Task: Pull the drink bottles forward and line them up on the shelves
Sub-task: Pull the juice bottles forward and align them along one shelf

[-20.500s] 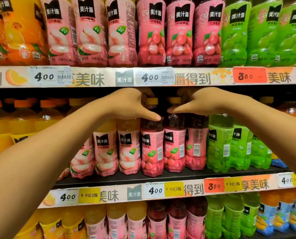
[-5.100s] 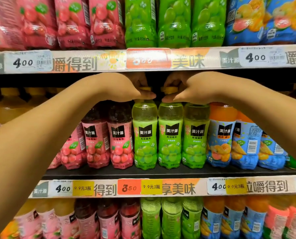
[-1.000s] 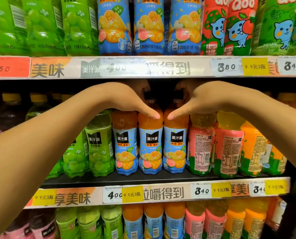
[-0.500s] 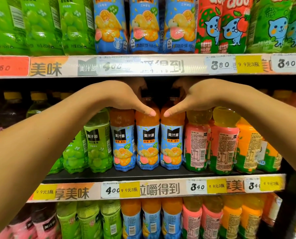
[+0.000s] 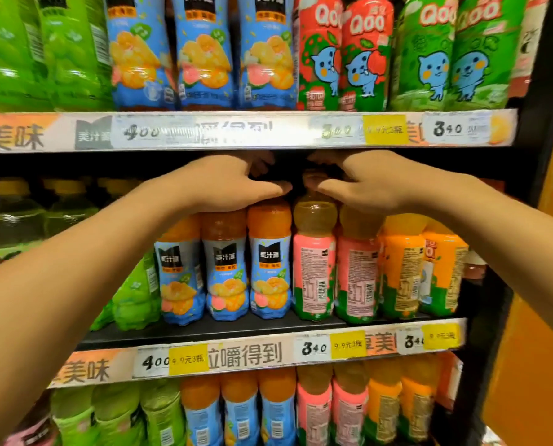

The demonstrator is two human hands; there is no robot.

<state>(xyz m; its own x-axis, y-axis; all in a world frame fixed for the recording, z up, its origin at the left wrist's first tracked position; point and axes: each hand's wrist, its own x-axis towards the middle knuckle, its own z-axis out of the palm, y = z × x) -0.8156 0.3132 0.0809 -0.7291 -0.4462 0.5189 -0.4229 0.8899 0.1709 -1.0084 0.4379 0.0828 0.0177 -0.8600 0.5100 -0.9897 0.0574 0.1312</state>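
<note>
Both hands reach into the middle shelf (image 5: pixel 204 333) at the centre of the frame; the left hand (image 5: pixel 233 185) lies over the tops of the blue-labelled bottles (image 5: pixel 227 268), thumb straight along the front and fingers going back behind the caps, so its grip looks open and resting rather than clamped; the right hand (image 5: pixel 365 185) reaches over the pink-labelled bottles (image 5: pixel 314 272), and its fingers are lost in the dark under the upper shelf, so I cannot tell whether that grip holds a neck or only hooks behind it. The blue-labelled bottles stand at the shelf lip, labels out; the pink-labelled bottles and the orange-labelled bottles (image 5: pixel 400 275) to the right of them stand close to the lip with their backs showing. To do this step well, hook the fingers low behind the necks, draw the row forward evenly until the bases meet the front edge; keep the pull level so no bottle tips; then probably turn the pink ones so their fronts face out.
</note>
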